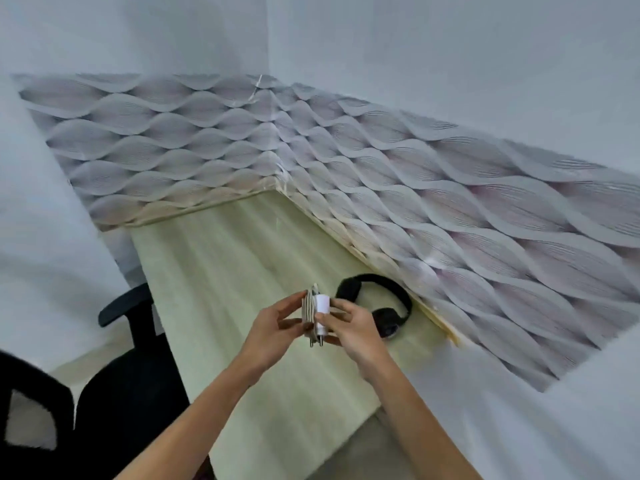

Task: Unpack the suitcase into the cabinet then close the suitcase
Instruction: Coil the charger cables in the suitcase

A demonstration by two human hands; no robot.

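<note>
At the far left a black office chair (pixel 131 341) stands against the table's edge, clear of the arms. The left hand (pixel 273 337) is raised above the pale wooden table (pixel 242 254), its fingers (pixel 287 306) curled in and pinching the wound-cable side of a white charger (pixel 320 306). The charger is in the air between both hands, pins pointing down. The right hand (pixel 353 330) meets it from the other side, thumb and fingers (pixel 341 308) pinching the plug body. The two-sided hold probably keeps the loose coil from unwinding while it is carried.

Just right of the hands, black headphones (pixel 391 318) lie on the table near the wave-patterned wall panel (pixel 450 202). They take up the spot nearest the right hand, so anything set down there would need to go beside them. Neither the suitcase nor the cabinet is in view.
</note>
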